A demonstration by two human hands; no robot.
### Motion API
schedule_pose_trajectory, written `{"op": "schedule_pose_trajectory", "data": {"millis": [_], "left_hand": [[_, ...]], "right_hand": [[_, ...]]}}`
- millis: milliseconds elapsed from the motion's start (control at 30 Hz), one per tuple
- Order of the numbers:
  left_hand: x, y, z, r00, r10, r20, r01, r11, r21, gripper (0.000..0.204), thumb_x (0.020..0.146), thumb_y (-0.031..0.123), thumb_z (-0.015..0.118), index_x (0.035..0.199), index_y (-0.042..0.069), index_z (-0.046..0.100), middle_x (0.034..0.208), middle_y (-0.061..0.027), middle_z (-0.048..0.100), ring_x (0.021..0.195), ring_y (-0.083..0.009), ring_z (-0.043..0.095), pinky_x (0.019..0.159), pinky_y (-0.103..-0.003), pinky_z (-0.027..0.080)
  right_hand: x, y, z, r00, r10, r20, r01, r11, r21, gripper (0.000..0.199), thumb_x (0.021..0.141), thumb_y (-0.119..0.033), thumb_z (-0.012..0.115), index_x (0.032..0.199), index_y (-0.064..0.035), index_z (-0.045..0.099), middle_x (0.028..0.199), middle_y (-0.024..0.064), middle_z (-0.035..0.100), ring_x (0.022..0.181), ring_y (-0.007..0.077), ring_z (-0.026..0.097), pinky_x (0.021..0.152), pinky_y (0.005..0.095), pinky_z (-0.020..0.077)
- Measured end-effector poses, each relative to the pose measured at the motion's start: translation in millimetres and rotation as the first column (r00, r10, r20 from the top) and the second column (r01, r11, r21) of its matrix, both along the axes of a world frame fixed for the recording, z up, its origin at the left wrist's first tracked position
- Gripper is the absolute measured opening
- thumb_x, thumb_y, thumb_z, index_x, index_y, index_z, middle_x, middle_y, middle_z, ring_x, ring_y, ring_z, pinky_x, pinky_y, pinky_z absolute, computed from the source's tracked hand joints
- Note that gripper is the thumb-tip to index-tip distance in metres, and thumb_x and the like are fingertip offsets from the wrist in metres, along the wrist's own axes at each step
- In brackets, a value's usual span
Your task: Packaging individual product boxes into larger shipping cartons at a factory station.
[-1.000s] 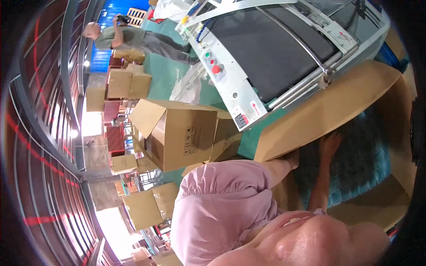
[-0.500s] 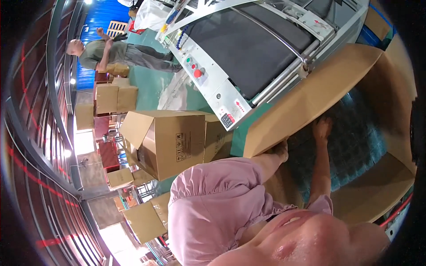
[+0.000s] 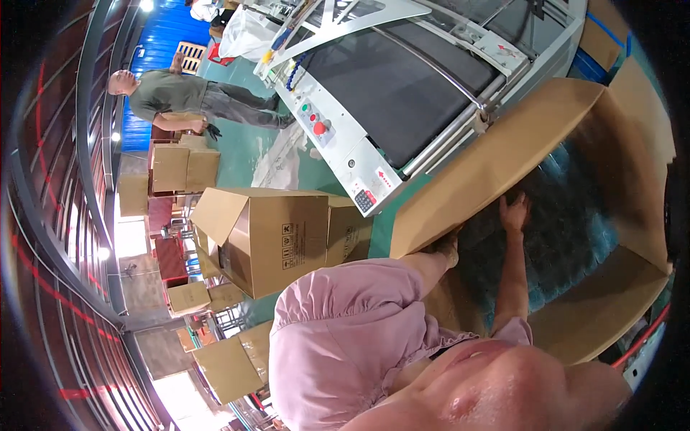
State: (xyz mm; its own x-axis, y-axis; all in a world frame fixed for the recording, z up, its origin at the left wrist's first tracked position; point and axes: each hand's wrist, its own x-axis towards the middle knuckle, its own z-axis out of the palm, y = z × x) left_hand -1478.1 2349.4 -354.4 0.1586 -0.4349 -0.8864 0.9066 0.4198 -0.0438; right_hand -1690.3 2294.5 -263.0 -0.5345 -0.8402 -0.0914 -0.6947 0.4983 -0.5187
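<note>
In the large open carton (image 3: 496, 169), dark, bluish, glossy packed goods (image 3: 564, 237) are seen laid in close rows. The right hand (image 3: 514, 213) is held over the goods, just inside the carton's long raised flap, its fingers loosely spread; whether the goods are touched by them cannot be told. The left hand (image 3: 451, 248) is placed at the carton's left end and is partly hidden in shadow, so whether anything is gripped by its fingers cannot be told. The goods are judged to be slick on top and rather soft, the filled carton heavy, its flap stiff yet easily creased; the goods would best be grasped by their ends, the carton low on its walls. Left of the carton, a second box (image 3: 287, 237) is seen; past its flap, a belt machine (image 3: 431, 93).
</note>
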Motion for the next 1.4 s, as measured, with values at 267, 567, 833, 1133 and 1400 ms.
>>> {"op": "schedule_pose_trajectory", "data": {"millis": [267, 567, 833, 1133, 1400], "left_hand": [[-27.9, 4.5, 137.6, -0.026, -0.968, 0.25, 0.896, 0.088, 0.434, 0.046, 0.082, 0.043, 0.051, 0.112, 0.008, 0.054, 0.112, -0.0047, 0.053, 0.102, -0.0216, 0.047, 0.09, -0.032, 0.037], [-16.1, -48.6, 378.5, -0.338, -0.625, 0.703, 0.902, -0.429, 0.053, 0.042, 0.08, 0.034, 0.056, 0.109, 0.005, 0.054, 0.099, -0.0111, 0.061, 0.088, -0.021, 0.059, 0.083, -0.038, 0.045], [68.3, -179.9, 439.6, -0.102, -0.223, 0.969, 0.647, -0.755, -0.106, 0.079, 0.065, 0.004, 0.069, 0.132, 0.005, 0.029, 0.126, -0.0099, 0.043, 0.112, -0.0215, 0.046, 0.094, -0.035, 0.037], [223.3, -271.8, 437.4, -0.217, 0.07, 0.974, 0.86, -0.458, 0.224, 0.088, 0.05, -0.006, 0.076, 0.127, 0.005, 0.035, 0.114, -0.0075, 0.05, 0.108, -0.0193, 0.047, 0.09, -0.033, 0.04], [276.2, -302.3, 391.8, -0.176, 0.032, 0.984, 0.96, -0.213, 0.179, 0.081, 0.05, -0.005, 0.078, 0.121, 0.003, 0.04, 0.111, -0.0072, 0.052, 0.1, -0.0184, 0.05, 0.086, -0.034, 0.043]], "right_hand": [[-16.5, 50.3, 158.6, 0.927, -0.369, -0.062, 0.358, 0.923, -0.144, 0.047, 0.068, -0.038, 0.069, 0.095, -0.0017, 0.055, 0.099, 0.0191, 0.053, 0.092, 0.0358, 0.05, 0.078, 0.0443, 0.0419], [-32.4, 108.3, 390.2, 0.977, -0.215, -0.007, 0.12, 0.57, -0.813, 0.045, 0.064, -0.029, 0.069, 0.096, -0.0013, 0.056, 0.095, 0.0135, 0.053, 0.092, 0.0278, 0.05, 0.083, 0.0366, 0.0396], [75.8, 10.5, 503.6, 0.783, 0.425, -0.454, -0.552, 0.139, -0.822, 0.053, 0.06, -0.029, 0.068, 0.102, 0.0014, 0.055, 0.101, 0.0197, 0.049, 0.095, 0.0331, 0.048, 0.085, 0.0406, 0.0381], [223.1, -90.7, 549.5, 0.774, 0.475, -0.419, -0.632, 0.538, -0.558, 0.053, 0.067, -0.027, 0.067, 0.112, -0.0054, 0.051, 0.112, 0.0151, 0.047, 0.1, 0.0248, 0.046, 0.084, 0.0327, 0.0374], [208.0, -208.7, 518.9, 0.95, 0.206, -0.235, -0.309, 0.511, -0.802, 0.062, 0.062, -0.01, 0.076, 0.117, -0.0057, 0.047, 0.085, 0.0059, 0.059, 0.075, 0.0131, 0.055, 0.061, 0.0262, 0.0449]]}}
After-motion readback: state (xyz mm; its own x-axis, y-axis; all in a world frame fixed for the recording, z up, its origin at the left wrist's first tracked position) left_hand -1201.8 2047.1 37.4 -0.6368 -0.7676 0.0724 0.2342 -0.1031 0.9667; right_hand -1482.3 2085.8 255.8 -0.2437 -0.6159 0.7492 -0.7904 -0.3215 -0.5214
